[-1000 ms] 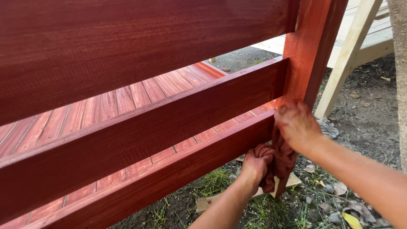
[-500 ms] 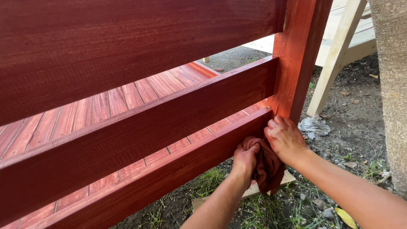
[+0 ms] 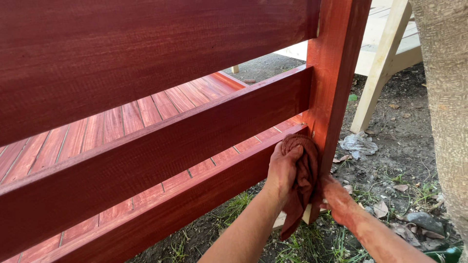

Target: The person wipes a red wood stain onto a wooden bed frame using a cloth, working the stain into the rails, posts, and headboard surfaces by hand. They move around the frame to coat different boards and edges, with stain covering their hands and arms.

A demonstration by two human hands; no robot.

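Head view, looking down at a red-stained wooden frame standing on bare ground. The left hand (image 3: 282, 168) presses a reddish-brown rag (image 3: 302, 180) against the foot of the upright post (image 3: 336, 73), just where the lowest rail (image 3: 195, 195) meets it; its fingers are curled over the top of the rag, pinching the cloth against the wood. The rag hangs down from that hand to near the base of the post. The right hand (image 3: 336, 192), stained red, lies low beside the post and touches the rag's lower part; the cloth and the post hide its fingers, so its grip cannot be told. No container appears in view. Behind the rails, a slatted red surface (image 3: 146, 117) shows through the gaps. To the right stand an unstained pale wooden leg (image 3: 380, 68) and a tree trunk (image 3: 448, 122), both cut off by the frame edge. A crumpled grey scrap (image 3: 358, 144) lies on the soil near the post.
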